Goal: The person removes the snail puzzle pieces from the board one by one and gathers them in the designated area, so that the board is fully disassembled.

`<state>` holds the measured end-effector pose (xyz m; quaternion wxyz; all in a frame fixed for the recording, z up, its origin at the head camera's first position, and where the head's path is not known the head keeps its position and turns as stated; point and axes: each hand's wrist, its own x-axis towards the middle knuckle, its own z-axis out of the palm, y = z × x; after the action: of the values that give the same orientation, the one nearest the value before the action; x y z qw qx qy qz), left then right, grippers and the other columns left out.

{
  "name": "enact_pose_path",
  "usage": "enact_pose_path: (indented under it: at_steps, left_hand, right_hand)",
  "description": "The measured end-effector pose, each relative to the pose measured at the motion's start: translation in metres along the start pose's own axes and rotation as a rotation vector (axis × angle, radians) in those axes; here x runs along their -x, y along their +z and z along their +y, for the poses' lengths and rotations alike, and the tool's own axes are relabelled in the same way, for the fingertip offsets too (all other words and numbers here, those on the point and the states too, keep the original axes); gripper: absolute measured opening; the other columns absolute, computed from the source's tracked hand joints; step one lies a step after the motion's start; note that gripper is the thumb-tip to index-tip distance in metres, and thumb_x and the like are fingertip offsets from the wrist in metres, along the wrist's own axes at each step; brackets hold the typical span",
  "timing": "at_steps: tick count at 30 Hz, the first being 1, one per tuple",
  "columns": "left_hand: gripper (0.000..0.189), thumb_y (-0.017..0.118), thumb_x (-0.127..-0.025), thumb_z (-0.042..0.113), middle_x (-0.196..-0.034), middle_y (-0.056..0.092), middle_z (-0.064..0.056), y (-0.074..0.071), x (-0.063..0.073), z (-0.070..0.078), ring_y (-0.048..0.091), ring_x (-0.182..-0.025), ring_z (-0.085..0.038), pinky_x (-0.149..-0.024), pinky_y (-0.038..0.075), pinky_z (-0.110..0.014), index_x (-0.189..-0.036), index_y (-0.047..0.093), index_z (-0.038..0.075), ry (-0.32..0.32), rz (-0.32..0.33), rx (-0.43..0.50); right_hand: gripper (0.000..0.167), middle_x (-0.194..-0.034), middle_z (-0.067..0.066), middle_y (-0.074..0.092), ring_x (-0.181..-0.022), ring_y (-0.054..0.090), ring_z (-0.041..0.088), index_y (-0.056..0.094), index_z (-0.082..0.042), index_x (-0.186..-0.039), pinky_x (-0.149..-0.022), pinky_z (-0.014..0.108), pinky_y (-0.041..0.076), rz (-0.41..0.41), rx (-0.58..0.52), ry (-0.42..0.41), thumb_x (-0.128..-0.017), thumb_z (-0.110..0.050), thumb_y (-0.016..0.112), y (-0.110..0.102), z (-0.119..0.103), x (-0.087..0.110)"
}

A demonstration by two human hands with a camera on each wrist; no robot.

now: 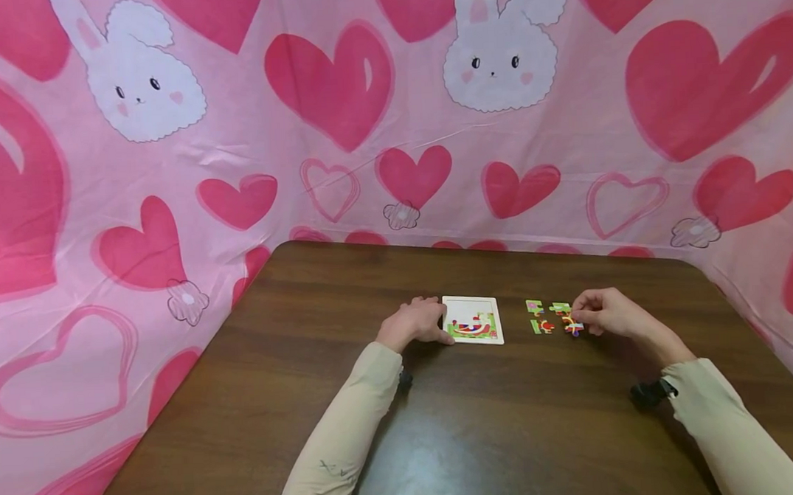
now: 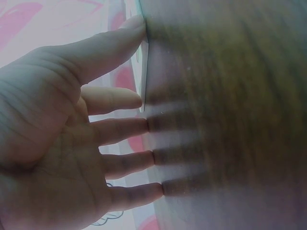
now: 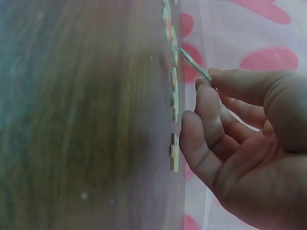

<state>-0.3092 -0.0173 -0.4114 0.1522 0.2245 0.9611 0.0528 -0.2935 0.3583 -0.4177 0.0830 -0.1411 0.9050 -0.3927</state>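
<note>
A square puzzle tray (image 1: pixel 499 323) with a pale rim lies on the table, its lower part filled with colourful pieces and its upper part bare white. At its left side rests my left hand (image 1: pixel 413 323), thumb and index finger touching the tray's edge. The other fingertips of that hand (image 2: pixel 62 129) meet the tabletop, fingers fairly straight. My right hand (image 1: pixel 608 312) pinches a jigsaw piece (image 3: pixel 194 63) between thumb and fingertip. That piece is tilted, one end up off the table. Beside it lie loose pieces, among them a green one (image 1: pixel 534 307) and a green-and-red one (image 1: pixel 543 327).
The brown wooden table (image 1: pixel 445 437) has rounded far corners. Behind and beside it hangs a pink cloth (image 1: pixel 431 128) printed with hearts and rabbits. Dark wrist straps, such as the right one (image 1: pixel 652 393), sit at the sleeve cuffs.
</note>
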Motion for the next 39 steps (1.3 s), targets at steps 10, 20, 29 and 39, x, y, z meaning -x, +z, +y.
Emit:
enact_pose_path:
  at_steps: [10, 20, 29, 39]
  left_hand:
    - [0.059, 0.07, -0.085, 0.053, -0.155, 0.041, -0.007, 0.001, -0.001, -0.001, 0.041, -0.137, -0.031, -0.112, 0.034, -0.053, -0.13, 0.059, 0.015, 0.003, 0.0, -0.001]
    - [0.06, 0.07, -0.085, 0.052, -0.155, 0.041, -0.007, -0.001, 0.001, 0.0, 0.04, -0.138, -0.031, -0.114, 0.033, -0.053, -0.131, 0.058, 0.015, -0.005, 0.0, 0.017]
    - [0.059, 0.07, -0.085, 0.052, -0.155, 0.04, -0.007, -0.001, 0.002, 0.001, 0.04, -0.137, -0.031, -0.113, 0.034, -0.053, -0.13, 0.059, 0.016, -0.006, 0.002, 0.008]
    - [0.062, 0.07, -0.086, 0.052, -0.156, 0.04, -0.007, -0.001, 0.002, 0.0, 0.039, -0.138, -0.031, -0.114, 0.032, -0.054, -0.133, 0.057, 0.015, -0.009, -0.004, 0.013]
  right_hand:
    - [0.014, -0.073, 0.004, 0.06, -0.058, 0.055, 0.01, 0.063, 0.006, -0.097, -0.053, 0.028, 0.052, -0.059, 0.032, 0.015, -0.093, -0.007, 0.064, 0.002, 0.008, -0.004]
    - [0.016, -0.067, 0.002, 0.056, -0.055, 0.055, 0.014, 0.057, 0.005, -0.09, -0.05, 0.029, 0.051, -0.112, 0.059, 0.108, -0.09, -0.007, 0.067, 0.002, -0.002, -0.01]
    - [0.02, -0.06, -0.003, 0.049, -0.052, 0.05, 0.013, 0.056, -0.006, -0.084, -0.046, 0.028, 0.045, -0.087, 0.246, 0.142, -0.087, -0.017, 0.073, 0.001, -0.006, -0.015]
    - [0.02, -0.062, -0.003, 0.05, -0.05, 0.048, 0.014, 0.06, -0.007, -0.088, -0.045, 0.031, 0.044, -0.038, 0.243, 0.077, -0.091, -0.025, 0.069, 0.009, -0.021, -0.018]
